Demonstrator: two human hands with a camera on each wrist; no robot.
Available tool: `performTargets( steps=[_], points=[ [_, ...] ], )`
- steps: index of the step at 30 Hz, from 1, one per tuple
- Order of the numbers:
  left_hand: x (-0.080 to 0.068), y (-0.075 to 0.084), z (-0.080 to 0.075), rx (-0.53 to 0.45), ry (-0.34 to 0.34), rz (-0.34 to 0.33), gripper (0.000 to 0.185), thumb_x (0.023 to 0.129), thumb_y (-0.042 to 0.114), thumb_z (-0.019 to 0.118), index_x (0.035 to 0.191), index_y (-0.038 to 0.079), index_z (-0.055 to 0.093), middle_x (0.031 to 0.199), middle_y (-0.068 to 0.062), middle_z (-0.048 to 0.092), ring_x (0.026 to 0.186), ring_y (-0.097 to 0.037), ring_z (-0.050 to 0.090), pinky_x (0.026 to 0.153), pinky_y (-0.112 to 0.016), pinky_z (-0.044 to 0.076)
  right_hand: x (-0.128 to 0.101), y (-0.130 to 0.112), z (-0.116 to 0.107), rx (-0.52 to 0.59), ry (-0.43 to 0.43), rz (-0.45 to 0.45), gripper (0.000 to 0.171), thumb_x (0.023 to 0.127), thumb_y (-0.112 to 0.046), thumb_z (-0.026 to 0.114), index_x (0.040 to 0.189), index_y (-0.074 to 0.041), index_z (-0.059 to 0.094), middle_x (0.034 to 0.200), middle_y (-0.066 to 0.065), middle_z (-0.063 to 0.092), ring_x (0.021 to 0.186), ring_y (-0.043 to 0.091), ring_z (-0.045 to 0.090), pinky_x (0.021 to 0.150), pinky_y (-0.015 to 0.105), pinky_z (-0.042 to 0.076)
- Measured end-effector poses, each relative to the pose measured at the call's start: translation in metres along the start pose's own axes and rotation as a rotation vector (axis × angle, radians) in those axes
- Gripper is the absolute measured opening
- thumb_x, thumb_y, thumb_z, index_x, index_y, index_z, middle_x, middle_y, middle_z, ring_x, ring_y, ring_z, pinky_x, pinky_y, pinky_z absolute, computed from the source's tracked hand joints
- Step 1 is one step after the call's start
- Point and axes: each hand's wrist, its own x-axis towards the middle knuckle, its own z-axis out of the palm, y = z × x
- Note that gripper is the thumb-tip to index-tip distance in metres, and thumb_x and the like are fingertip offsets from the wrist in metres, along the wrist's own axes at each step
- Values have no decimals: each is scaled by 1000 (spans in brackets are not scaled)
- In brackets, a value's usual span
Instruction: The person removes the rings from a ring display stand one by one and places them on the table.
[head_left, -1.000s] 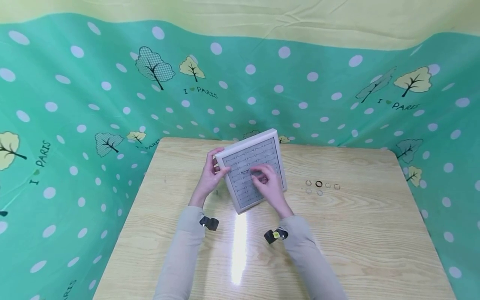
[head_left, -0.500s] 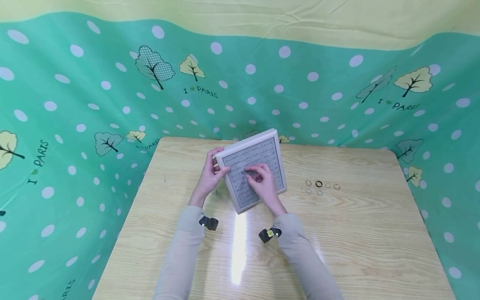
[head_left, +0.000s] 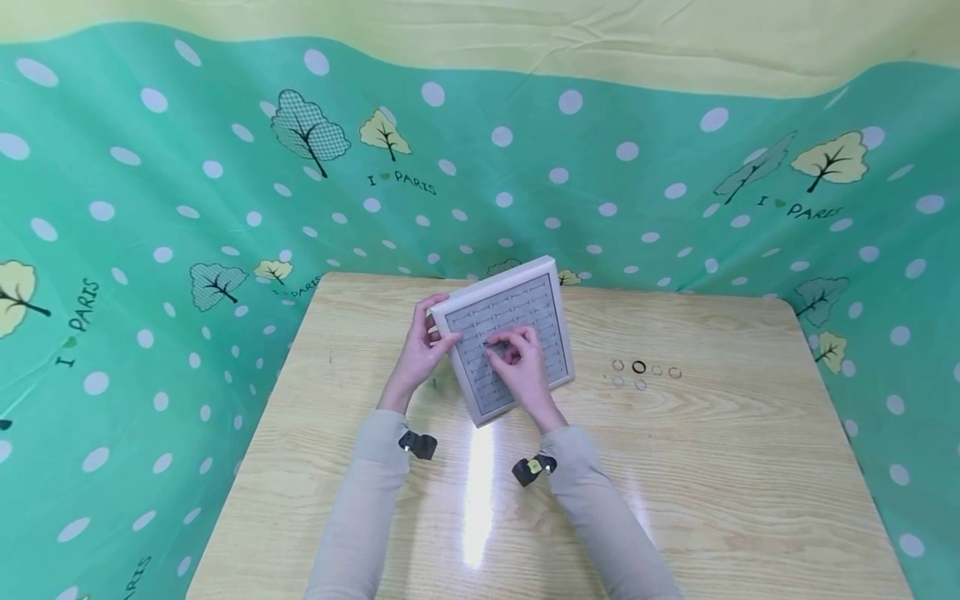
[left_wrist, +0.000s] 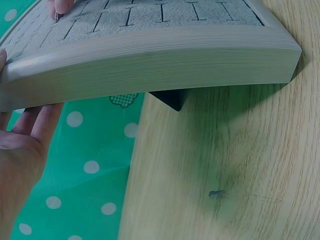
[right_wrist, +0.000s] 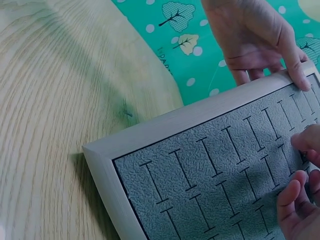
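Grey slotted ring tray (head_left: 525, 312) tilts in my left hand's (head_left: 420, 350) grip; my right hand (head_left: 517, 367) pinches a small dark ring (head_left: 489, 343) at one slot.

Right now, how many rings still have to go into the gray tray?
No ring shows seated in the slots in view. The left hand grips the ring display tray by its corner, propped at a tilt, while the right hand pinches something small and dark against a slot; it is too tiny to name surely. Six loose rings lie on the wooden table.
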Motion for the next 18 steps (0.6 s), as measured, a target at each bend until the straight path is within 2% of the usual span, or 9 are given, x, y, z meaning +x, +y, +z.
performTargets(
  steps=[12, 18],
  points=[
    [0, 0, 1, 21, 5, 28, 59, 88, -14, 58, 138, -2, 28, 116, -27, 54, 83, -25, 65, 72, -33, 58, 1, 3, 1, 4, 3, -24, 12, 80, 3, 73, 89, -2, 67, 98, 8, 44, 67, 13, 48, 56, 15, 42],
    [0, -1, 1, 16, 4, 20, 60, 88, -14, 58, 138, 0, 28, 116, -25, 54, 83, -25, 65, 73, -34, 59, 0, 5, 0, 14, -13, -50, 12, 80, 7, 70, 87, 0, 65, 99, 11, 43, 70, 19, 51, 57, 15, 44]
  ],
)
